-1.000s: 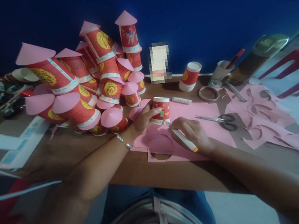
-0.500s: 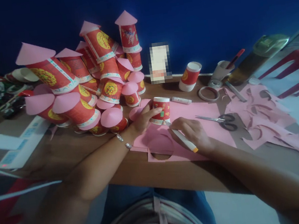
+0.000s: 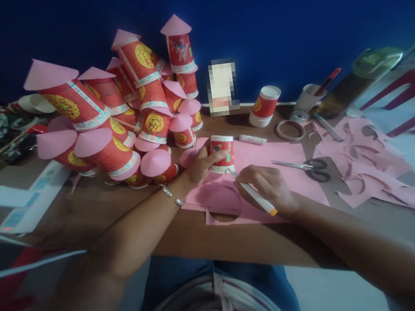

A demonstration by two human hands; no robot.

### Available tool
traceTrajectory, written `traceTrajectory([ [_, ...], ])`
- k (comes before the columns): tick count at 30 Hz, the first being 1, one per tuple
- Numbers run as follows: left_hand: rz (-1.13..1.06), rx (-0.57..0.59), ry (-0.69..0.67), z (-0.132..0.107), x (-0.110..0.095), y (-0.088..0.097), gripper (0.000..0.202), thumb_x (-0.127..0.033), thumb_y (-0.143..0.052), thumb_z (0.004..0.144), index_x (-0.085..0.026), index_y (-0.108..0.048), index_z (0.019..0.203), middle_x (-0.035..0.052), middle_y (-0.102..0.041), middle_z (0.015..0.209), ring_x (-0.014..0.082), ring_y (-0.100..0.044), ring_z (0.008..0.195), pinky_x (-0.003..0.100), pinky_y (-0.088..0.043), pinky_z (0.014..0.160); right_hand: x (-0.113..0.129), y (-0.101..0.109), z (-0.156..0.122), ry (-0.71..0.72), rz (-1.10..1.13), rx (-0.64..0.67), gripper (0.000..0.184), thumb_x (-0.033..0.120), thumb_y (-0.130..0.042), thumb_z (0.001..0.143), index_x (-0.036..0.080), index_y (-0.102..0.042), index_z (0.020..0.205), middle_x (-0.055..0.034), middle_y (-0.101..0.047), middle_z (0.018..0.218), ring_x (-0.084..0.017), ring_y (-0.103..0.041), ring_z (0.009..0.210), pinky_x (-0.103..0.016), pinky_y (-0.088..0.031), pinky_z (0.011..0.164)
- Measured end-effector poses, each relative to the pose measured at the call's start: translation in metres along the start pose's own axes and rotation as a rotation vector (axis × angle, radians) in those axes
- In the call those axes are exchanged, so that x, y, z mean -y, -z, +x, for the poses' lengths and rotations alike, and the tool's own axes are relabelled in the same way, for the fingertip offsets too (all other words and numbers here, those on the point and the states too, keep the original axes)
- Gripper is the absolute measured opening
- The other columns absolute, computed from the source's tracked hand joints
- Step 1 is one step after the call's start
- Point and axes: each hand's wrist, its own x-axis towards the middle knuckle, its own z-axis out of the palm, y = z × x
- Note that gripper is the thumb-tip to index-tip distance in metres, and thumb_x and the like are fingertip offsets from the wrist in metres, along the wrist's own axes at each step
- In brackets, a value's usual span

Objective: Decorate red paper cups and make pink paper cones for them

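Near the middle of the desk, over pink sheets (image 3: pixel 283 153), a red paper cup (image 3: pixel 222 154) stands roughly upright in the grasp of the left hand (image 3: pixel 201 166), which comes in from eight o'clock with its thumb laid across the printed front. The right hand (image 3: pixel 267 183), at four o'clock from the cup, has its fingers closed around a white pen-like tool (image 3: pixel 258 199) with an orange end. The tool's tip points towards eleven o'clock, at the cup's lower rim; it is too small and blurred to say whether they touch. Scissors (image 3: pixel 317 169) lie between three and four o'clock, a stacked cup (image 3: pixel 265 108) stands at two, and a pile of cone-topped cups (image 3: pixel 110 97) fills ten.
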Motion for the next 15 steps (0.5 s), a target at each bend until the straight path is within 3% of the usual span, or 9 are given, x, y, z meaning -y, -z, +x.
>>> traceTrajectory([
  [9, 0.185, -0.020, 0.013, -0.0050, -0.0018, -0.0029, 0.043, -0.037, -0.079, 0.080, -0.017, -0.054, 0.109, 0.0017, -0.066, 0.092, 0.0139, -0.065, 0.079, 0.028, -0.053, 0.072, -0.0016, 0.0003, -0.0009, 0.016, 0.010, 0.001, 0.005, 0.013, -0.056, 0.099, 0.016, -0.058, 0.102, -0.0063, -0.070, 0.079, -0.017, -0.068, 0.069, -0.027, -0.053, 0.062],
  [15, 0.195, -0.035, 0.017, -0.0059, -0.0030, -0.0058, 0.045, -0.038, -0.080, 0.078, -0.018, -0.053, 0.108, 0.0021, -0.066, 0.093, 0.0149, -0.066, 0.079, 0.027, -0.052, 0.070, -0.0018, -0.0039, -0.0040, -0.012, 0.004, -0.003, 0.008, 0.011, -0.059, 0.096, 0.017, -0.058, 0.101, -0.0043, -0.068, 0.078, -0.016, -0.065, 0.066, -0.026, -0.050, 0.059],
])
